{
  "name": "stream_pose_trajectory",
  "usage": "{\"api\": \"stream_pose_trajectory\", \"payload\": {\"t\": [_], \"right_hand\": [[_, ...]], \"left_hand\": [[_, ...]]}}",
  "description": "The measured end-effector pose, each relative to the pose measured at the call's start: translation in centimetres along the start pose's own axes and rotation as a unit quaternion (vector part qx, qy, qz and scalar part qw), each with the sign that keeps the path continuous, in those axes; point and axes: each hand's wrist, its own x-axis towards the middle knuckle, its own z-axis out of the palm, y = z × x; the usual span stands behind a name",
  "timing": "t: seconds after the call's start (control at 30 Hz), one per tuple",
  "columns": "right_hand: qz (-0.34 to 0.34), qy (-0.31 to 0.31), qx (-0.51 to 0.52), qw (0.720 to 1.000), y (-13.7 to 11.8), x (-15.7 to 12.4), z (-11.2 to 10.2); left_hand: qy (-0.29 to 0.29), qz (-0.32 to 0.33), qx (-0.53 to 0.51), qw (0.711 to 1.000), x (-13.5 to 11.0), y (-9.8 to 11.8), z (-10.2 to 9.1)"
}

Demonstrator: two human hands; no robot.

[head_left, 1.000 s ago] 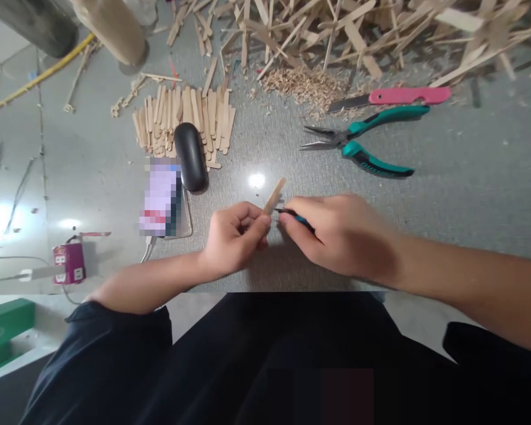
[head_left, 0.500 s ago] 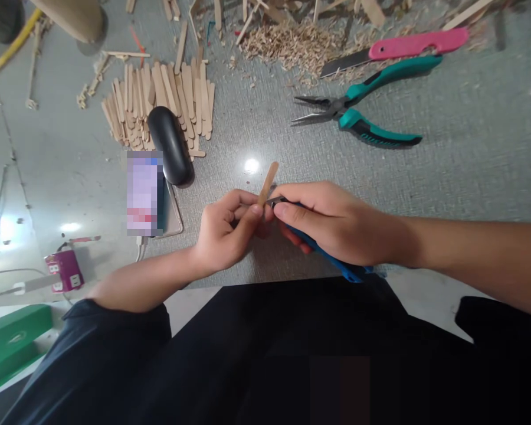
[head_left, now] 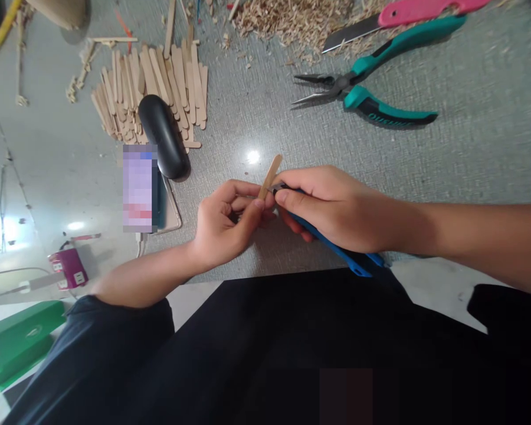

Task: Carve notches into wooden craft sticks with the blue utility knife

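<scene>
Fingers of the left hand are pinched together on the lower end of a wooden stick, holding it tilted above the near part of the bench, rounded tip away from the person. The right hand is wrapped around a blue-handled tool (the grip hides much of it), whose metal tip meets or nearly meets the stick just above the left thumb; I cannot tell which. Farther off on the left, a black case lies against a pile of sticks, beside a phone. Teal-handled pliers rest spread on the right, near a pink-handled knife and wood shavings.
</scene>
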Motion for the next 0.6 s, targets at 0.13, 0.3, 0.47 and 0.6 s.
{"api": "stream_pose_trajectory", "payload": {"t": [0.13, 0.3, 0.47, 0.6], "right_hand": [[0.036, -0.003, 0.008, 0.999, -1.0, -0.1, -0.2], [0.059, -0.002, 0.028, 0.998, -1.5, 0.0, -0.2], [0.075, 0.0, 0.002, 0.997, -1.4, -0.1, -0.1], [0.078, -0.005, -0.028, 0.997, -0.9, 0.0, 0.3]], "left_hand": [[-0.008, -0.021, 0.004, 1.0, 0.0, 0.1, 0.0], [-0.005, -0.014, -0.002, 1.0, 0.0, 0.0, 0.1], [0.007, 0.0, 0.052, 0.999, -0.3, -0.2, 0.1], [0.019, 0.051, 0.094, 0.994, -0.3, -0.4, 0.1]]}}
